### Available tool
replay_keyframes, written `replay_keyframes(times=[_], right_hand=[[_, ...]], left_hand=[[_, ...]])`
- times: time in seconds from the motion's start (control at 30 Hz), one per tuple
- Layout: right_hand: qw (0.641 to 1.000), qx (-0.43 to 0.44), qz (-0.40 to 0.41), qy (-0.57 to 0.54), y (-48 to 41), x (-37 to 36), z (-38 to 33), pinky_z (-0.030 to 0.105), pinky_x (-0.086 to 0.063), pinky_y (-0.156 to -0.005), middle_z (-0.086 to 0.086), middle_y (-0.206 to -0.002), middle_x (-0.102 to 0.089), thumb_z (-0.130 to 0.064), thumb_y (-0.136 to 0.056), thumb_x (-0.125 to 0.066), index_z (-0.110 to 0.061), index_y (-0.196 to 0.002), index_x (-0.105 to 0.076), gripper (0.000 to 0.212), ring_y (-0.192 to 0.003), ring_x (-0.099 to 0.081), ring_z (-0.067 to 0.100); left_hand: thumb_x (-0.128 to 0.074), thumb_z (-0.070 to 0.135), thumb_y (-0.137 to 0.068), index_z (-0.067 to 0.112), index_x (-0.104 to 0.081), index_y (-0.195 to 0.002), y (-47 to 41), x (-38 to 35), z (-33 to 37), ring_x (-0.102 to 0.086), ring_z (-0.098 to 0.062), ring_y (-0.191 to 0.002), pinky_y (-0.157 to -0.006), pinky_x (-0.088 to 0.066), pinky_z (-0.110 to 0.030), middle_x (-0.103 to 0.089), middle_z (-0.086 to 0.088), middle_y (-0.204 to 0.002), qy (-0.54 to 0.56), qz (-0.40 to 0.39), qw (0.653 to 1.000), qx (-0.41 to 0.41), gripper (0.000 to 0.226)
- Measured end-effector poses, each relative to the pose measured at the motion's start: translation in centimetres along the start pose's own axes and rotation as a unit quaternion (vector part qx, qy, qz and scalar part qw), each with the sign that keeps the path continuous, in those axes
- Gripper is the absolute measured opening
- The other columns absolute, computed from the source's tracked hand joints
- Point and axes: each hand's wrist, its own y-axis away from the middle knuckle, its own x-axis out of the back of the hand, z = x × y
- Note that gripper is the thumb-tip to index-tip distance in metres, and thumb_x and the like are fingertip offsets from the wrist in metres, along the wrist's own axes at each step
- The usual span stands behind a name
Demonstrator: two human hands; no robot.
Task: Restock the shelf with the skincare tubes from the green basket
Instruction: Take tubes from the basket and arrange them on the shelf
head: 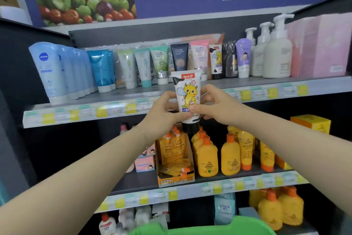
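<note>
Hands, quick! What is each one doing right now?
Left hand: closed, gripping the cartoon tube.
Right hand: closed, pinching the same cartoon tube.

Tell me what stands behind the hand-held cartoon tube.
Behind the cartoon tube stand a navy tube and a pink tube on the shelf; the navy one's cap is covered.

The top shelf (pixel 247 82) carries a row of skincare tubes (pixel 144 67) standing on their caps, then 3 white pump bottles (pixel 276 52) and pink boxes (pixel 322 48) at its right end, while the shelf below (pixel 142 179) holds yellow bottles (pixel 230 156) beside a cardboard tray of pouches (pixel 174 158).
</note>
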Motion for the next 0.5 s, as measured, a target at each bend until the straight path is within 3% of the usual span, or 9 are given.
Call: replay_keyframes(times=[0.2,0.33,0.5], right_hand=[[0.999,0.025,0.020,0.005,-0.9,0.9,0.2,0.027,-0.056,-0.075,-0.004,-0.107,-0.068,-0.029,-0.087,-0.071,-0.026,-0.118,-0.048,0.038,-0.090,-0.066,0.008],[0.999,0.035,0.026,-0.016,-1.3,2.9,0.0,0.019,-0.055,-0.068,-0.004,-0.109,-0.067,-0.026,-0.088,-0.070,-0.022,-0.121,-0.049,0.039,-0.092,-0.067,0.006],[0.998,0.054,0.029,-0.006,-2.2,6.6,0.2,0.025,-0.054,-0.074,-0.003,-0.109,-0.069,-0.028,-0.088,-0.069,-0.018,-0.124,-0.049,0.043,-0.095,-0.069,0.012]], left_hand=[[-0.074,0.018,-0.083,0.029,-0.052,-0.120,-1.2,-0.1,1.0,-0.069,-0.004,-0.087,-0.067,-0.048,-0.017,-0.071,0.005,-0.104,0.001,0.002,1.000,-0.021,0.044],[-0.075,0.020,-0.083,0.026,-0.052,-0.122,-2.5,-1.2,2.3,-0.069,-0.011,-0.090,-0.068,-0.050,-0.020,-0.070,0.001,-0.106,-0.017,0.023,0.998,-0.047,0.045],[-0.074,0.018,-0.083,0.023,-0.053,-0.120,-4.5,-3.5,4.6,-0.067,-0.013,-0.095,-0.074,-0.051,-0.023,-0.069,0.001,-0.107,-0.018,0.045,0.997,-0.059,0.043]])
